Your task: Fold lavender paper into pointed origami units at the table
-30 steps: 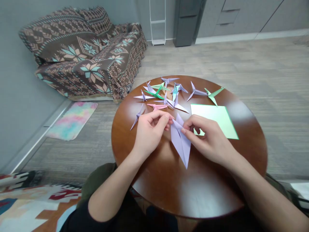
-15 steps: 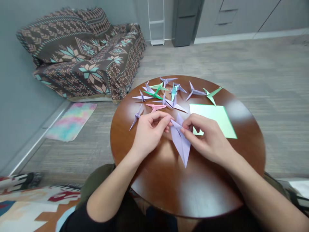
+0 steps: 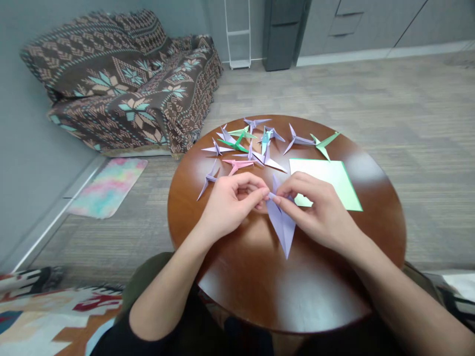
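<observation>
Both hands pinch a lavender origami crane, partly folded, above the middle of the round table. My left hand grips its narrow upper-left point between thumb and forefinger. On the other side, my right hand pinches the same point close to the left fingertips, hiding part of the paper. The long lower tip points toward me, and another thin tip stands up between the hands. Just beyond my left hand lies a pink folded crane, with a lavender crane to its left.
Several folded cranes in lavender, green and teal cluster at the far side of the brown round table. A stack of green-edged paper sheets lies right of my hands. A patterned sofa stands beyond, left.
My right fingertips have slid left along the narrow point, closer to my left fingertips. Both hands still hold the lavender paper. The whole view has shifted slightly.
</observation>
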`<move>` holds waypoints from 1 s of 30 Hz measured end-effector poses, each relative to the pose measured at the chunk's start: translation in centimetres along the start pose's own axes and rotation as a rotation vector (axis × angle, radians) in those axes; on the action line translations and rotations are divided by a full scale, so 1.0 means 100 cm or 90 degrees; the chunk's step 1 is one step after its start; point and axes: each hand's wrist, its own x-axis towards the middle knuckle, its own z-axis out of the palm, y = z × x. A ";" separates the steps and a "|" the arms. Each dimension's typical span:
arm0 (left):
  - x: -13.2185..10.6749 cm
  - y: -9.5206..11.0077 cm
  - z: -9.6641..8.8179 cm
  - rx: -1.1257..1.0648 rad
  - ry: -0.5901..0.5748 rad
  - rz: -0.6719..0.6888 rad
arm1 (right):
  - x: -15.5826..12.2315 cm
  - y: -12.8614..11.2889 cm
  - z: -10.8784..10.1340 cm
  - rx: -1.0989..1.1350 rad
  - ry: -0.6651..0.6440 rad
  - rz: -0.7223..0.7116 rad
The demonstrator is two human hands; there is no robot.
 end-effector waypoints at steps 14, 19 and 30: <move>-0.001 0.001 -0.002 0.108 -0.010 0.041 | 0.000 0.000 -0.002 0.255 -0.122 0.210; 0.000 0.000 -0.001 0.102 -0.006 0.018 | -0.001 -0.001 -0.001 0.231 -0.132 0.197; 0.002 -0.006 0.000 0.049 -0.090 -0.031 | -0.001 0.000 0.001 0.177 -0.050 0.156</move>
